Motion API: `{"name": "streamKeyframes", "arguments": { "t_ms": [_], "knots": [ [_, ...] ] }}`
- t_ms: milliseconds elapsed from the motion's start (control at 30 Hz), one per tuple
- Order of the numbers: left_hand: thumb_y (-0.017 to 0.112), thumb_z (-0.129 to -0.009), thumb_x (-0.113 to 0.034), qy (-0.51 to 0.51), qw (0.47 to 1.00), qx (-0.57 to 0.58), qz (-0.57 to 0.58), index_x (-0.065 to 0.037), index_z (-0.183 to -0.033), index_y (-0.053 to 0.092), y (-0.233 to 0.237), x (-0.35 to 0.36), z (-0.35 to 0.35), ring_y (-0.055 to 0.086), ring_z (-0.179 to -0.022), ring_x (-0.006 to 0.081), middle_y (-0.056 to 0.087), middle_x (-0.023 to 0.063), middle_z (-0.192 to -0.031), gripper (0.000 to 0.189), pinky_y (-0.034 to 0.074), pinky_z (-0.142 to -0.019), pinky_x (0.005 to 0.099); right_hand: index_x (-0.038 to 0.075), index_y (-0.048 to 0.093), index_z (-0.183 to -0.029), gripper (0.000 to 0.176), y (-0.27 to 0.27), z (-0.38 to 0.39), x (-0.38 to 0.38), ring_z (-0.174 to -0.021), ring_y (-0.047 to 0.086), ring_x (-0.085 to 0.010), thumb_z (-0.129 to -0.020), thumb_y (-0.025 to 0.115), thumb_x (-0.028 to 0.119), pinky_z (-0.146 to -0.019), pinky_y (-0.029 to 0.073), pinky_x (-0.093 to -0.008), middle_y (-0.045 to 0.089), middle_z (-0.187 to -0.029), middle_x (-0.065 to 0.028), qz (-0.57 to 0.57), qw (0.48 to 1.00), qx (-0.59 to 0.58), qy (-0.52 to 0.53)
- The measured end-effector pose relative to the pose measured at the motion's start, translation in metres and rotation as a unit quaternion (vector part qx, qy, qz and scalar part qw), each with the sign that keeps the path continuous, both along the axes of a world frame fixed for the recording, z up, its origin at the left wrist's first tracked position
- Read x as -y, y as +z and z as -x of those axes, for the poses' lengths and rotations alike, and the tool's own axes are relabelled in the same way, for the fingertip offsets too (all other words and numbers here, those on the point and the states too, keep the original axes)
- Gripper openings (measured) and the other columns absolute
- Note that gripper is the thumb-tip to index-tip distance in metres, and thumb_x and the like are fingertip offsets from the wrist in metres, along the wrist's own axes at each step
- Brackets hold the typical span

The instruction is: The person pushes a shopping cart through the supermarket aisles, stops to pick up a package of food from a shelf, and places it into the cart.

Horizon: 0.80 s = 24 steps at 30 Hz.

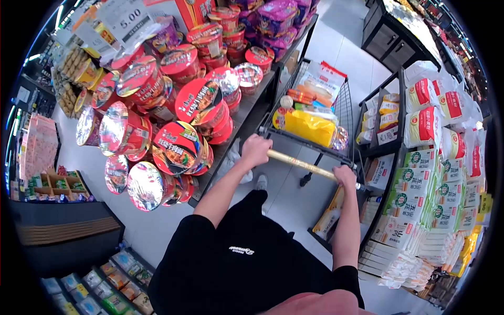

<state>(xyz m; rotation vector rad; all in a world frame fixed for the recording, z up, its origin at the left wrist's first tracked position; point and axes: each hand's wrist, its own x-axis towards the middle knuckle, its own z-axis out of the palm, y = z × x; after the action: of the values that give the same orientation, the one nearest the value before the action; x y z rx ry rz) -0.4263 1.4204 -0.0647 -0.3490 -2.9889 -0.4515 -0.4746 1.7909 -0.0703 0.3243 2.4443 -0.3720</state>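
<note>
Cart handle [302, 164] gripped near both ends; left hand [255, 150] and right hand [345, 176] wrapped closed around it; loaded cart [344, 107] just ahead of hands; judged rigid, free-rolling, moderately heavy; best held by handle; noodle bowls [178, 147] stacked beside left hand.

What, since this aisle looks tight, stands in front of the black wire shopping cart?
Nothing visible: only grey floor lies ahead of the cart; red noodle bowls and white bags flank it.
</note>
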Motion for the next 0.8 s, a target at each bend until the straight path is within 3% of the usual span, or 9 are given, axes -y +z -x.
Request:
{"name": "streamKeyframes", "arguments": {
  "t_ms": [200, 333, 467, 533, 667, 700, 733, 800],
  "knots": [
    [0.069, -0.062, -0.006, -0.002, 0.999, -0.033, -0.025, -0.016, -0.072, 0.063, 0.0, -0.008, 0.047, 0.063, -0.077, 0.0236, 0.064, 0.0037, -0.072, 0.015, 0.047, -0.078, 0.0359, -0.001, 0.072, -0.094, 0.046, -0.05, 0.052, -0.032, -0.059, 0.069, -0.0253, -0.087, 0.052, 0.04, -0.063, 0.055, -0.0354, 0.07, -0.073, -0.0156, 0.053, 0.998, 0.024, -0.002],
    [0.069, -0.064, -0.004, -0.009, 0.999, 0.002, -0.037, -0.015, -0.075, 0.064, -0.004, -0.014, 0.088, 0.063, -0.08, 0.0219, 0.066, 0.0033, -0.076, 0.016, 0.045, -0.083, 0.0349, 0.0, 0.072, -0.096, 0.044, -0.041, 0.082, -0.036, -0.055, 0.067, -0.0232, -0.088, 0.052, 0.038, -0.059, 0.054, -0.0341, 0.069, -0.072, -0.0137, 0.098, 0.994, 0.057, 0.0],
    [0.068, -0.066, -0.001, -0.008, 1.0, -0.011, -0.027, -0.012, -0.083, 0.066, -0.009, -0.028, 0.109, 0.063, -0.086, 0.0211, 0.067, 0.0025, -0.08, 0.02, 0.042, -0.088, 0.0355, 0.004, 0.073, -0.095, 0.04, -0.033, 0.094, -0.04, -0.053, 0.066, -0.0226, -0.087, 0.051, 0.036, -0.06, 0.054, -0.0344, 0.07, -0.072, -0.0124, 0.065, 0.998, -0.001, -0.026],
    [0.068, -0.066, -0.001, 0.002, 0.999, -0.012, -0.031, -0.013, -0.082, 0.066, -0.007, -0.038, 0.12, 0.064, -0.086, 0.0204, 0.068, 0.0022, -0.081, 0.019, 0.043, -0.088, 0.0347, 0.005, 0.071, -0.093, 0.034, -0.026, 0.099, -0.041, -0.05, 0.063, -0.0216, -0.086, 0.054, 0.034, -0.045, 0.05, -0.0345, 0.067, -0.07, -0.0114, 0.04, 0.997, -0.057, -0.046],
    [0.067, -0.066, -0.002, -0.034, 0.999, 0.032, -0.027, -0.013, -0.079, 0.065, -0.002, -0.048, 0.143, 0.065, -0.086, 0.0194, 0.068, 0.0019, -0.081, 0.017, 0.043, -0.087, 0.0341, 0.006, 0.07, -0.093, 0.033, -0.018, 0.119, -0.048, -0.048, 0.063, -0.0228, -0.085, 0.055, 0.034, -0.056, 0.053, -0.0373, 0.068, -0.071, -0.0123, 0.009, 0.997, -0.058, -0.052],
    [0.066, -0.066, -0.003, -0.038, 0.998, 0.031, -0.028, -0.013, -0.078, 0.065, -0.003, -0.051, 0.148, 0.065, -0.085, 0.0191, 0.068, 0.0018, -0.08, 0.016, 0.043, -0.087, 0.034, 0.007, 0.07, -0.094, 0.032, -0.012, 0.123, -0.047, -0.062, 0.069, -0.0279, -0.085, 0.055, 0.034, -0.068, 0.055, -0.0402, 0.071, -0.079, -0.0139, -0.003, 0.996, -0.051, -0.069],
    [0.066, -0.066, -0.003, -0.043, 0.998, 0.031, -0.028, -0.013, -0.077, 0.065, -0.004, -0.054, 0.155, 0.065, -0.085, 0.0187, 0.068, 0.0016, -0.08, 0.016, 0.044, -0.087, 0.0339, 0.007, 0.07, -0.094, 0.032, -0.018, 0.127, -0.051, -0.062, 0.069, -0.0279, -0.085, 0.055, 0.034, -0.068, 0.055, -0.0402, 0.071, -0.079, -0.0139, -0.003, 0.996, -0.051, -0.077],
    [0.066, -0.065, -0.004, -0.056, 0.998, 0.023, -0.034, -0.014, -0.076, 0.064, -0.005, -0.06, 0.168, 0.065, -0.085, 0.0196, 0.068, 0.0023, -0.079, 0.015, 0.044, -0.086, 0.0344, 0.009, 0.07, -0.096, 0.032, -0.033, 0.134, -0.062, -0.084, 0.07, -0.0329, -0.086, 0.055, 0.034, -0.079, 0.054, -0.043, 0.072, -0.09, -0.0154, -0.066, 0.976, -0.198, -0.056]
  ]
}}
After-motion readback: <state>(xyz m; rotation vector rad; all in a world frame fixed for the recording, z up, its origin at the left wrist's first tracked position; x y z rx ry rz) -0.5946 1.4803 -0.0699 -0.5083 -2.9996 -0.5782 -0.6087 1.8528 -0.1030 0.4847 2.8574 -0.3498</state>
